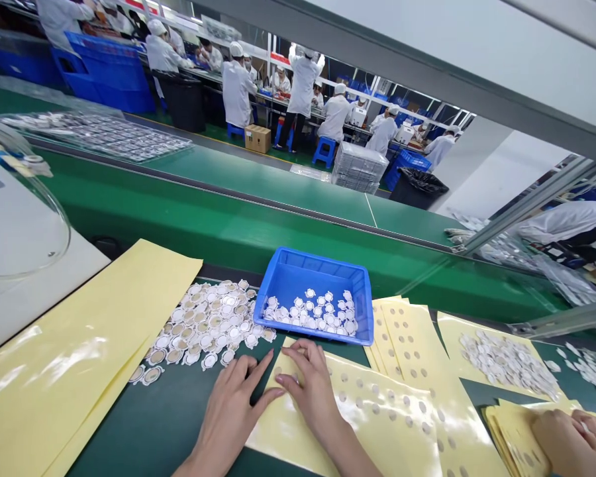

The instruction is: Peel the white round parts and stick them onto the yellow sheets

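My left hand [231, 401] is at the left edge of a glossy yellow sheet [362, 434]. Its index finger and thumb are stretched apart, the thumb tip touching the sheet's edge. Over the same sheet's upper left corner is my right hand [310, 384], with thumb and index finger curved and apart on the surface. Grey round spots run in rows along this sheet. Behind my left hand is a heap of small white, round, tabbed pieces [213, 315], some with a tan face. A blue tray [315, 265] beyond my hands holds more such pieces.
A large plain yellow sheet [79, 358] lies at left beside a white machine [20, 245]. Spotted yellow sheets [407, 331] are stacked right of the tray. Another person's hands [571, 437] hold yellow sheets at lower right, near a white heap [509, 364]. A green ledge [258, 182] runs behind.
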`<state>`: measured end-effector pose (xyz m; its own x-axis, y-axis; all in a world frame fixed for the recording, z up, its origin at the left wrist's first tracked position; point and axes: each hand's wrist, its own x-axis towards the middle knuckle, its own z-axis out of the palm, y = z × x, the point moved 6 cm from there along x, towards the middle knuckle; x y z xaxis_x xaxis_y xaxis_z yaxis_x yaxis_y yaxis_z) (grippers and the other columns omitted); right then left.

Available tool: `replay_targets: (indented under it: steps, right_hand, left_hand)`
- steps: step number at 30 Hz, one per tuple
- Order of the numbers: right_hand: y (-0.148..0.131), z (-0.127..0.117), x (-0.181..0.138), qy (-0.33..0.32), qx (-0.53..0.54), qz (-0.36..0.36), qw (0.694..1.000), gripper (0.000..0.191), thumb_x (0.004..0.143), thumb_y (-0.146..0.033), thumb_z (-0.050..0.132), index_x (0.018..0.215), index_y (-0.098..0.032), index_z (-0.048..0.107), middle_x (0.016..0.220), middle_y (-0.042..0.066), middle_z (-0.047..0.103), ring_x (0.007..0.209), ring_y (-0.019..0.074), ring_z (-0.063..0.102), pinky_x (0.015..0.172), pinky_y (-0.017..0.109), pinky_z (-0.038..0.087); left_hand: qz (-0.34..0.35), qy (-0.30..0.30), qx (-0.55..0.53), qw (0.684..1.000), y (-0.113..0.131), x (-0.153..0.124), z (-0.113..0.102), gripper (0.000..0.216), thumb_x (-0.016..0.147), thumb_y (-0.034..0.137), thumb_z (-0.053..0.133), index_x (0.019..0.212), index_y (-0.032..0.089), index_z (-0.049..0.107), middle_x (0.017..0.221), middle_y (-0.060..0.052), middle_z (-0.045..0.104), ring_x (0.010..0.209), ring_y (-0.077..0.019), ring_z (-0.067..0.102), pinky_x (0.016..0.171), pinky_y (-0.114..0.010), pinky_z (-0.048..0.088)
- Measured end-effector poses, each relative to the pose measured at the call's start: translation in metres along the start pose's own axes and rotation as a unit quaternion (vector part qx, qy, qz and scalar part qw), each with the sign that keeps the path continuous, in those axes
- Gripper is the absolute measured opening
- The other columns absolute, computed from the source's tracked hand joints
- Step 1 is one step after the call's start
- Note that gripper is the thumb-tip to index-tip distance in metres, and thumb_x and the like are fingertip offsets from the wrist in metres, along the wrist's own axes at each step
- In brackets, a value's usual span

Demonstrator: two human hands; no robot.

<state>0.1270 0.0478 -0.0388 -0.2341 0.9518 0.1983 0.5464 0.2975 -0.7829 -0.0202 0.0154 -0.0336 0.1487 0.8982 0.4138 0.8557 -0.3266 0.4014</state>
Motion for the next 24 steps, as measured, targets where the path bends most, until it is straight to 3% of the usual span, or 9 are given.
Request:
replay_targets:
  steps: [8,11,14,16,24]
  right_hand:
    - [0.0,0.003,0.003,-0.015,0.016,0.003,1.0,0.029,0.078,-0.002,0.07,0.098,-0.023,0.068,0.104,0.005,0.062,0.1,0.0222,0.062,0.084,0.032,0.053]
    - [0.0,0.001,0.001,-0.013,0.014,0.0,1.0,0.037,0.078,-0.005,0.072,0.109,-0.024,0.065,0.112,0.006,0.062,0.104,0.0226,0.061,0.088,0.033,0.053]
    - [-0.002,0.001,0.001,-0.012,-0.008,-0.026,1.0,0.062,0.071,-0.012,0.081,0.126,-0.028,0.059,0.13,0.007,0.058,0.12,0.0276,0.054,0.1,0.041,0.048]
    - [-0.001,0.003,0.001,-0.021,-0.014,-0.036,0.999,0.072,0.068,-0.013,0.084,0.132,-0.03,0.056,0.13,0.006,0.061,0.124,0.0296,0.052,0.104,0.044,0.046]
    - [0.009,0.004,-0.001,-0.026,0.008,0.036,0.999,0.063,0.073,-0.006,0.077,0.126,-0.036,0.061,0.115,0.001,0.07,0.107,0.0261,0.064,0.09,0.04,0.051]
  left_hand:
    - [-0.001,0.017,-0.009,1.0,0.0,0.002,-0.003,0.052,0.092,0.062,0.043,0.115,0.022,0.065,0.091,-0.006,0.063,0.081,-0.0219,0.063,0.067,-0.031,0.051]
    - [-0.023,0.002,-0.025,0.999,-0.003,0.002,0.0,0.05,0.091,0.063,0.044,0.111,0.022,0.065,0.093,-0.006,0.064,0.083,-0.0226,0.063,0.068,-0.032,0.051]
    - [-0.058,-0.035,-0.062,0.996,-0.007,0.002,0.003,0.048,0.088,0.064,0.049,0.109,0.023,0.064,0.094,-0.006,0.065,0.082,-0.0228,0.063,0.069,-0.033,0.051]
    - [-0.07,-0.046,-0.08,0.993,-0.007,0.002,0.004,0.048,0.086,0.065,0.053,0.108,0.024,0.063,0.093,-0.005,0.065,0.083,-0.0232,0.063,0.069,-0.034,0.051]
    - [-0.075,-0.038,-0.091,0.992,-0.008,0.003,0.002,0.045,0.088,0.064,0.049,0.094,0.025,0.07,0.089,-0.005,0.064,0.084,-0.0238,0.061,0.071,-0.035,0.05]
